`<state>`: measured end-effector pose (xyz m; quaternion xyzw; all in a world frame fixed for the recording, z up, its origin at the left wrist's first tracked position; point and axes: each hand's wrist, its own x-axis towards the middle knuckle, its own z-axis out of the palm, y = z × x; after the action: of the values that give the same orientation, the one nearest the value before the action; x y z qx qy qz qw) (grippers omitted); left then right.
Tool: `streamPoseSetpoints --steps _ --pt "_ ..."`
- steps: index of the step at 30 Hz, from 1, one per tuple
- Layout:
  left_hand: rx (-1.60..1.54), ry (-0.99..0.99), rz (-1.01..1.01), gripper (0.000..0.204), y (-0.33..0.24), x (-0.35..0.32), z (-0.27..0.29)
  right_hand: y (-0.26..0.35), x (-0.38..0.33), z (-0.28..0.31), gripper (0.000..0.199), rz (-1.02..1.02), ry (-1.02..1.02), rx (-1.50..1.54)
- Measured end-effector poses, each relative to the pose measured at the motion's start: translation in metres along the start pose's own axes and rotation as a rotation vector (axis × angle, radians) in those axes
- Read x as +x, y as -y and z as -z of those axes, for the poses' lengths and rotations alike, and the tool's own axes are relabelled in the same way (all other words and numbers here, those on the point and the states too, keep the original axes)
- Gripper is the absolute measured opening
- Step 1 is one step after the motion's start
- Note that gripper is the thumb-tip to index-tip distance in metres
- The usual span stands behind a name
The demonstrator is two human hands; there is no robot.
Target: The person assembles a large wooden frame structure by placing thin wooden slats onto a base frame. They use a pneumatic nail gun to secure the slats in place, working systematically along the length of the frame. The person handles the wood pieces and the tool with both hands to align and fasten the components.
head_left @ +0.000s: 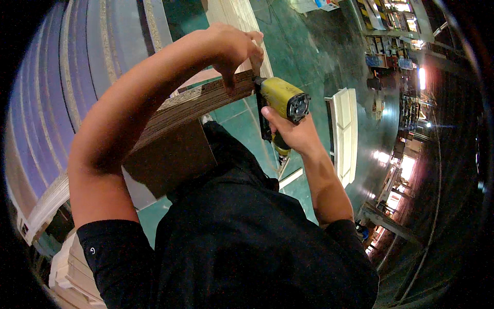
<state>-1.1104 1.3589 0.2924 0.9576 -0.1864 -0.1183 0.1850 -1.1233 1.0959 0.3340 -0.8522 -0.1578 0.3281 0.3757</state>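
Below our grip lies a green painted floor (303, 46), glossy with lamp glare and crossed by pale lines. Just right of the grip, a long white framed panel (346, 134) lies flat on it. Beyond the grip, farther off, we see a pale wooden board (237, 15) on the floor. Well off to the right, a grey beam (386, 221) rests on it.

**Both arms raised, hands closed**

Left arm bent sharply at the elbow, forearm rising up and rightward, left hand (234, 49) curled downward with fingers pinched together, seemingly gripping. Right arm extended upward from the lower right, wrist fairly straight, right hand (290, 131) wrapped in a closed grasp, thumb side up. Short black sleeves at both upper arms.
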Motion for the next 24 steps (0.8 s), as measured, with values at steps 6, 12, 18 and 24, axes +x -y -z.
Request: streamPoseSetpoints --steps 6,12,18,24 --pt "0.022 0.073 -0.011 0.087 -0.015 -0.004 0.016 -0.026 -0.01 0.0 0.028 0.029 -0.001 0.082" --pt "0.058 -0.189 0.125 0.074 -0.013 -0.033 -0.014 -0.105 -0.042 -0.005 0.037 0.114 0.035 0.048" --pt "-0.092 -0.528 0.218 0.02 -0.066 -0.138 -0.054 -0.24 -0.038 -0.036 0.03 0.25 0.125 -0.252" --pt "-0.308 -0.766 0.413 0.011 -0.165 -0.231 -0.146 -0.307 -0.03 -0.078 0.034 -0.259 0.569 -0.408"
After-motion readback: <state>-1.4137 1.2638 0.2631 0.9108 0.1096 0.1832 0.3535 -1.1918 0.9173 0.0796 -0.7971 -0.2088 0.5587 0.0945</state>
